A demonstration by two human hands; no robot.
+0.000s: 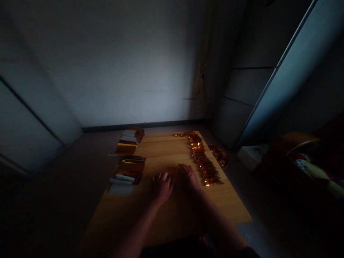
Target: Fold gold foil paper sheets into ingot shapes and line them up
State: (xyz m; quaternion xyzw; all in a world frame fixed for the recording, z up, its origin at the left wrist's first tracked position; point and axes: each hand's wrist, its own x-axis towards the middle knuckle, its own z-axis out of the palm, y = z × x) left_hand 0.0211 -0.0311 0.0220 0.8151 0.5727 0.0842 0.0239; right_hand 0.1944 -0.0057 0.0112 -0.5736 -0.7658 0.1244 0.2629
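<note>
The left hand [162,187] and right hand [189,177] curl close together over a small gold foil piece [173,172] on the wooden table [161,150], too dim to tell if either pinches it; a foil row [205,165] lies just beside the right hand

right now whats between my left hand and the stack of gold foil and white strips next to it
Only a bare stretch of wooden tabletop lies between the left hand and the stack of gold foil and white strips, as the head view shows.
</note>
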